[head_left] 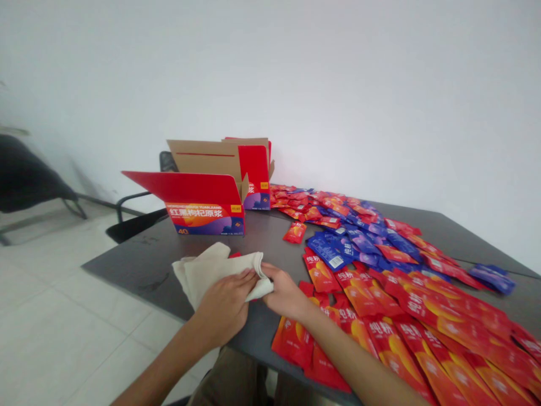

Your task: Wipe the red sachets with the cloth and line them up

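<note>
A cream cloth bag (207, 268) lies on the dark grey table (139, 265) near its front edge. My left hand (224, 304) rests on the bag's right part, fingers curled over the fabric. My right hand (285, 290) pinches the bag's open end from the right. A bit of red shows at the bag's top edge. Red sachets (367, 293) and blue sachets (333, 251) are spread over the table just right of my right hand, several under my right forearm.
Two open red cardboard boxes (203, 211) (253, 175) stand at the table's far left. A lone red sachet (295, 232) lies between boxes and pile. Black chairs (25, 177) stand on the tiled floor left of the table. A white wall is behind.
</note>
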`<state>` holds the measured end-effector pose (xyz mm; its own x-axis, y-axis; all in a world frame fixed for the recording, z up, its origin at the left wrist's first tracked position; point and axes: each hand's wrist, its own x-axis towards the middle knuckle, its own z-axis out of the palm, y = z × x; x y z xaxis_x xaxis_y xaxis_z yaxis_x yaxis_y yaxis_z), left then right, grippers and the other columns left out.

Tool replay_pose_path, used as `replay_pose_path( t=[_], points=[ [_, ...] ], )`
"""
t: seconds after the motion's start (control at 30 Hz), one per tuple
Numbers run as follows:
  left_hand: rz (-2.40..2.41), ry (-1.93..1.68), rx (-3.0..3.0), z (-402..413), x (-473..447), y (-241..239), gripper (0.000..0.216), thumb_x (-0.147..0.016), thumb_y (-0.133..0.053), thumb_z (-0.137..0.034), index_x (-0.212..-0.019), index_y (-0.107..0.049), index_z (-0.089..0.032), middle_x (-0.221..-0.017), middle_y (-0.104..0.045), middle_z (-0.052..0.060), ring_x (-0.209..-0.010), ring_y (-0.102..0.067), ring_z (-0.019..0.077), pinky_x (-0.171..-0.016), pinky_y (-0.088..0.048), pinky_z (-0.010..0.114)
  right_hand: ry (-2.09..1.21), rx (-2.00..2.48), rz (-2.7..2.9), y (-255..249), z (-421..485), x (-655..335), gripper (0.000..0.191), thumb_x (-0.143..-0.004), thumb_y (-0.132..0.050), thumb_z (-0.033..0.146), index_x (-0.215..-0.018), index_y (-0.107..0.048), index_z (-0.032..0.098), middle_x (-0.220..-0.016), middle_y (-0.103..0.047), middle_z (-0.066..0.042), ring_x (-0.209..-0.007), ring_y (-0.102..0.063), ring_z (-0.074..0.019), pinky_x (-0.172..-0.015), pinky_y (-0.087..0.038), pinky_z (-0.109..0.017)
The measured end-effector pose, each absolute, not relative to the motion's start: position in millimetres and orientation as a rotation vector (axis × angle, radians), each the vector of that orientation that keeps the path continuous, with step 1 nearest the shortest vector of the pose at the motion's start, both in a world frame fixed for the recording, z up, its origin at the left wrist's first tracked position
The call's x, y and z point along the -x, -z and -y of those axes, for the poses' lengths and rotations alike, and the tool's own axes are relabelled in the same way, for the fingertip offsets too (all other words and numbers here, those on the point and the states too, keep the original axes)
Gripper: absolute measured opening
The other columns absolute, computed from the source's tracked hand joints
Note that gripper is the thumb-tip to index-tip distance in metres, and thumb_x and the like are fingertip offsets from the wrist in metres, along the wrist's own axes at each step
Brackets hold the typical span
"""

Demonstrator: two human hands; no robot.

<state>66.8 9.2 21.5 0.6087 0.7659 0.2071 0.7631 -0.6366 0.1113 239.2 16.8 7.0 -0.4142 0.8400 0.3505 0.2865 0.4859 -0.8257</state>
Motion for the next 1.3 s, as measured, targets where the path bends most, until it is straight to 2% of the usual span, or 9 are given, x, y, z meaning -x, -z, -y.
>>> replay_pose_path(
  t=[0.17,0.27,0.37,0.43,0.57,0.77,0.97,1.17,1.3],
  points=[
    [-1.595,-0.291,-2.718,-30,-66,-28,0.051,-0.081,-0.036,-0.009,-0.128,-0.055,-0.008,-0.134,-0.058,0.016,-0.123,-0.055,0.0243,-0.105,-0.042,0.039,-0.872,1.064,1.895,-10,-16,-239,0.051,-0.066,-0.059,0.004,-0.113,-0.066,0.021,-0.128,-0.061,-0.004,-0.116,-0.057,-0.0214,-0.106,-0.039,-0.035],
    [-1.486,-0.295,-2.787,-22,-69,-26,0.055,-0.078,-0.038,-0.007,-0.131,-0.053,-0.006,-0.137,-0.055,0.016,-0.127,-0.052,0.0235,-0.108,-0.039,0.038,-0.892,1.017,1.916,-11,-15,-239,0.052,-0.065,-0.056,0.001,-0.112,-0.067,0.021,-0.123,-0.063,-0.004,-0.109,-0.060,-0.0201,-0.100,-0.043,-0.032],
    [-1.347,-0.318,-2.824,-10,-69,-24,0.057,-0.077,-0.039,-0.007,-0.132,-0.052,-0.012,-0.139,-0.054,0.012,-0.129,-0.049,0.0207,-0.111,-0.036,0.036,-0.896,0.944,1.934,-10,-15,-239,0.058,-0.063,-0.054,-0.002,-0.114,-0.066,0.022,-0.121,-0.064,-0.003,-0.105,-0.061,-0.0189,-0.095,-0.046,-0.029],
    [-1.382,-0.313,-2.792,-14,-68,-27,0.054,-0.079,-0.039,-0.008,-0.130,-0.054,-0.015,-0.138,-0.055,0.011,-0.128,-0.051,0.0206,-0.109,-0.038,0.037,-0.884,0.962,1.929,-10,-15,-239,0.058,-0.063,-0.054,-0.001,-0.115,-0.065,0.023,-0.122,-0.063,-0.003,-0.106,-0.061,-0.0190,-0.096,-0.046,-0.030],
    [-1.580,-0.268,-2.717,-29,-69,-32,0.051,-0.081,-0.036,-0.009,-0.128,-0.055,-0.009,-0.134,-0.058,0.015,-0.124,-0.054,0.0232,-0.105,-0.042,0.038,-0.864,1.051,1.896,-11,-14,-239,0.049,-0.067,-0.059,0.004,-0.112,-0.067,0.021,-0.122,-0.063,-0.004,-0.108,-0.060,-0.0204,-0.102,-0.042,-0.033],
    [-1.366,-0.304,-2.811,-12,-69,-24,0.057,-0.077,-0.040,-0.008,-0.132,-0.052,-0.013,-0.139,-0.054,0.010,-0.130,-0.049,0.0198,-0.111,-0.036,0.035,-0.910,0.901,1.907,-10,-15,-238,0.055,-0.064,-0.055,-0.002,-0.113,-0.066,0.021,-0.120,-0.064,-0.004,-0.107,-0.061,-0.0191,-0.096,-0.046,-0.030],
    [-1.594,-0.284,-2.705,-32,-64,-28,0.051,-0.081,-0.036,-0.009,-0.129,-0.055,-0.009,-0.134,-0.057,0.016,-0.124,-0.055,0.0239,-0.105,-0.042,0.040,-0.881,1.060,1.891,-13,-14,-239,0.051,-0.066,-0.057,0.002,-0.113,-0.067,0.020,-0.127,-0.062,-0.005,-0.116,-0.057,-0.0216,-0.107,-0.039,-0.034],
    [-1.356,-0.368,-2.787,-15,-69,-23,0.058,-0.077,-0.040,-0.007,-0.133,-0.052,-0.013,-0.138,-0.055,0.011,-0.128,-0.050,0.0205,-0.110,-0.037,0.036,-0.909,0.938,1.919,-15,-14,-238,0.057,-0.063,-0.053,-0.002,-0.113,-0.067,0.022,-0.122,-0.064,-0.003,-0.105,-0.062,-0.0187,-0.095,-0.047,-0.030],
    [-1.557,-0.348,-2.705,-32,-55,-27,0.052,-0.079,-0.037,-0.009,-0.128,-0.057,-0.013,-0.134,-0.059,0.013,-0.123,-0.055,0.0233,-0.105,-0.042,0.039,-0.881,1.062,1.922,-14,-14,-240,0.055,-0.066,-0.056,0.003,-0.118,-0.065,0.019,-0.130,-0.060,-0.006,-0.117,-0.057,-0.0213,-0.106,-0.041,-0.034]
  ],
)
